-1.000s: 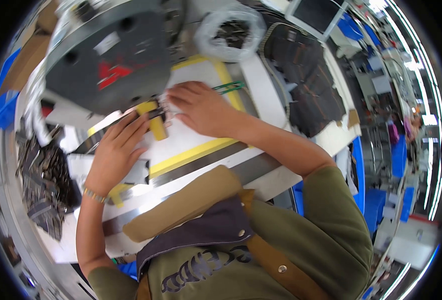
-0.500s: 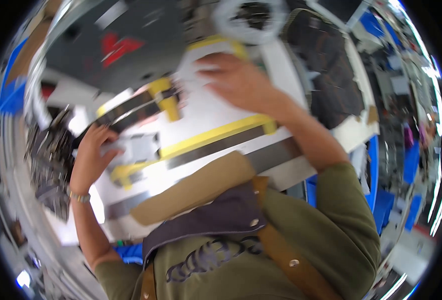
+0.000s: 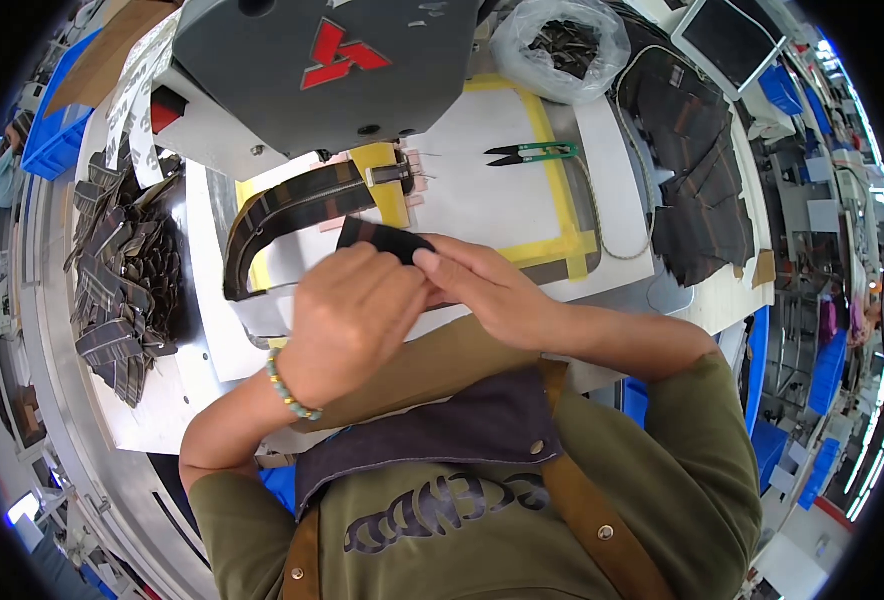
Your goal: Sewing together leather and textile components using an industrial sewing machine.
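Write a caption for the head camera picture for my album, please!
The left hand and right hand hold a dark cloth piece before a big grey machine, green snippers lying nearby.

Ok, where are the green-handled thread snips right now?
In the head view, right of centre: the green-handled thread snips lie across the right yellow tape strip, just below the clear plastic bag.

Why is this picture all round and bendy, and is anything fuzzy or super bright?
Head view: the fisheye lens bends straight edges near the rim, and the corners go black; head view: the green-handled snips and dark fabric piece look fairly clear; head view: far-off background looks fuzzy, and a bright patch glares at lower left.
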Motion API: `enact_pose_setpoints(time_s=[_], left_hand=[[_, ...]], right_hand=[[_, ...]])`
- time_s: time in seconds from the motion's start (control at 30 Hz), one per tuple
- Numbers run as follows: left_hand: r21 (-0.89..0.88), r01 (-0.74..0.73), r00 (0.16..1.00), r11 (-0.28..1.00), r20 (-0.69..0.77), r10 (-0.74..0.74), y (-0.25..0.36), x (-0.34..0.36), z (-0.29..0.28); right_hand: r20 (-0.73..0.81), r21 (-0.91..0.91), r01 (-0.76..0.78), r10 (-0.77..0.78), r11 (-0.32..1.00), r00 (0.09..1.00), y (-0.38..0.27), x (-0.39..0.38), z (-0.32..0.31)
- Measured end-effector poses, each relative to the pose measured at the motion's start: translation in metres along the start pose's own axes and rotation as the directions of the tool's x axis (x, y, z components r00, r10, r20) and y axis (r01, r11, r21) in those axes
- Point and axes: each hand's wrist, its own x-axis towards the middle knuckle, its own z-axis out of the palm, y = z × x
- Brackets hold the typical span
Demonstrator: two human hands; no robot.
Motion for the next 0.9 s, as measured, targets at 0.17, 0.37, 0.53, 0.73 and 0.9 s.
enact_pose_setpoints(time_s=[0.17, 0.37, 0.53, 0.73, 0.9], left_hand=[[-0.025, 0.055, 0.998, 0.998, 0.013, -0.054, 0.002, 0.006, 0.000], [-0.026, -0.004, 0.961, 1.000, 0.276, 0.011, -0.026, -0.018, -0.012], [-0.074, -0.259, 0.947, 0.963, 0.178, 0.268, -0.026, 0.002, 0.008], [0.258, -0.022, 0.977, 0.966, 0.211, -0.034, -0.061, 0.005, 0.030], [0.273, 0.007, 0.977, 0.962, 0.204, -0.065, -0.062, 0.008, 0.033]], right_hand=[[-0.127, -0.357, 0.013, -0.062, 0.934, 0.990, 0.000, 0.010, -0.040], [-0.253, -0.665, -0.050, -0.162, 0.745, 0.954, -0.026, 0.040, -0.089], [-0.133, -0.947, 0.003, -0.397, 0.322, 0.908, -0.035, 0.085, -0.059], [-0.173, -0.965, -0.055, -0.467, 0.255, 0.867, -0.020, 0.107, -0.085], [-0.199, -0.944, -0.040, -0.467, 0.327, 0.862, -0.021, 0.106, -0.077]])
